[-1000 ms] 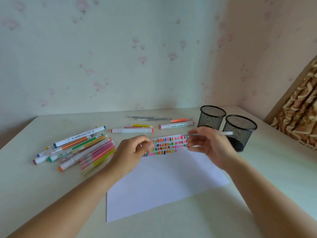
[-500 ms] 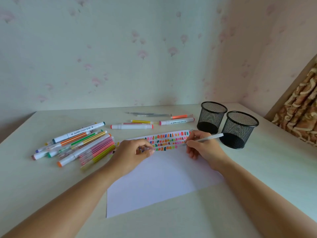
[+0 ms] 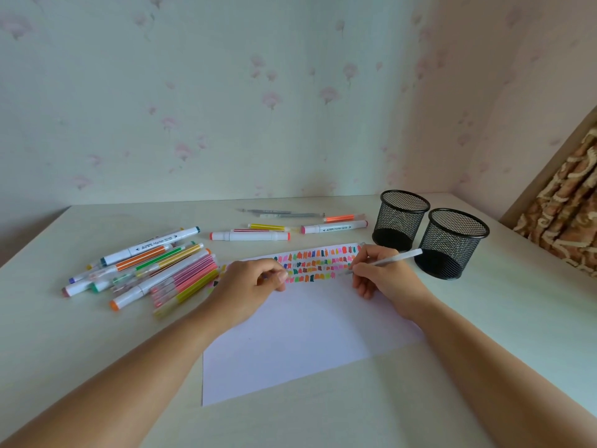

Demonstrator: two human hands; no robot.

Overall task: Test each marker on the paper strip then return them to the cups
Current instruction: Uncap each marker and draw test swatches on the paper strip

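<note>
Nearest the camera: a blank white sheet [image 3: 290, 344] lies flat on the table [image 3: 97, 367], both forearms crossing over it.

Left hand [image 3: 248, 286]: fingers curled in, thumb against the index, knuckles resting on the left part of the paper strip [image 3: 323, 263]. Something small may be pinched at the fingertips, possibly a cap; too small to tell.

Right hand [image 3: 384, 273]: fingers clamped in a writing grip on a slim pale marker [image 3: 397, 257], tip down at the right end of the strip's lower rows, barrel slanting up toward the cups.

Strip: lies along the sheet's far edge and carries about four rows of short colour swatches, nearly full across its visible length.

Left of the strip: a loose heap of markers [image 3: 155, 270] on the table. Beyond the strip: a smaller scatter of markers [image 3: 248, 236], well apart from the heap.

Far right: two black mesh cups, near cup [image 3: 452, 244] and far cup [image 3: 400, 221], upright and just beside each other. No marker shows in either.

Judgement: testing looks well advanced, given the many swatches; one marker is under test. The return step appears not yet begun. Which loose markers remain untested cannot be told.
</note>
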